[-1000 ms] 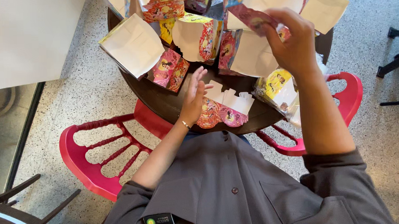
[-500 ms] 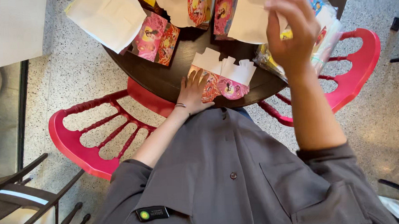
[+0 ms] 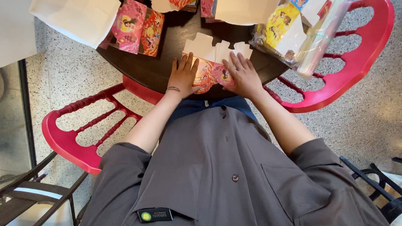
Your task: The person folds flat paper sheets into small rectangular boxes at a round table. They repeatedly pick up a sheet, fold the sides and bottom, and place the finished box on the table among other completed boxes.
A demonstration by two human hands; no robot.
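A flat, unfolded cardboard box (image 3: 210,63), pink and orange printed with white flaps, lies at the near edge of a dark round table (image 3: 162,65). My left hand (image 3: 183,76) rests flat on its left part, fingers spread. My right hand (image 3: 241,75) presses flat on its right part. Neither hand grips anything.
Folded printed boxes (image 3: 138,32) and white-sided ones (image 3: 77,16) crowd the far side of the table. A clear plastic sleeve with more flat boxes (image 3: 310,36) hangs off the right edge. Red chairs (image 3: 71,141) (image 3: 357,70) stand left and right. A dark metal chair (image 3: 28,197) is at lower left.
My right hand has come down from the raised boxes onto the flat box. My left hand stays on it. The view has tilted down toward my body.
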